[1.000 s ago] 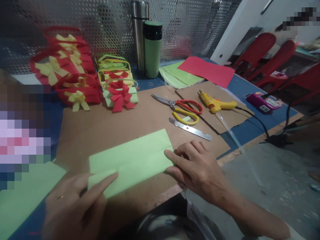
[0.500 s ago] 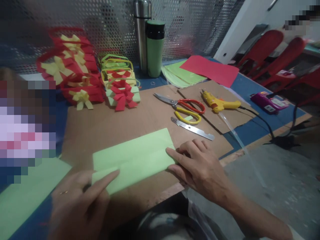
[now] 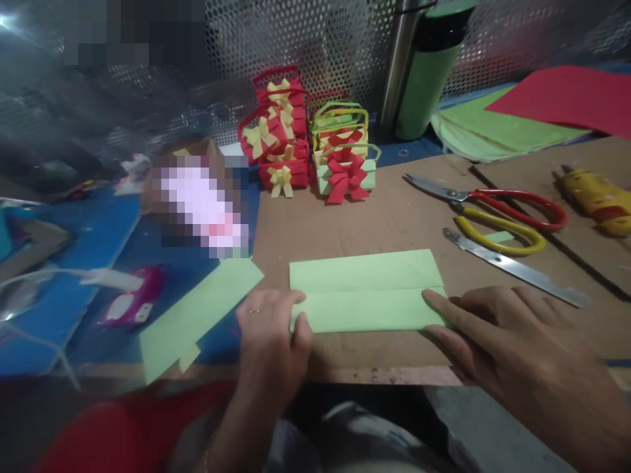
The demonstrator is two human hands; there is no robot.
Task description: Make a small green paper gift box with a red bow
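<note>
A folded light-green sheet of paper [image 3: 365,292] lies on the brown cardboard [image 3: 296,230], a crease running lengthwise along its middle. My left hand [image 3: 279,335] grips its left end between thumb and forefinger. At the opposite end, my right hand [image 3: 483,322] pinches the paper's right edge, forefinger on top and thumb at the lower corner. Scissors [image 3: 493,203] with one red and one yellow handle rest beyond my right hand. Beside them lies a flat metal blade [image 3: 513,263].
Small red paper baskets [image 3: 286,174] with yellow bows stand at the back, alongside a pale green one [image 3: 369,174] with a red bow. A green bottle [image 3: 426,85] is behind. A yellow glue gun [image 3: 601,200] sits right, a green paper strip [image 3: 197,315] left.
My view has swung left, bringing the left side of the table into sight. My left hand, whose forefinger lay along the paper, now pinches its left end. The right hand keeps its hold.
</note>
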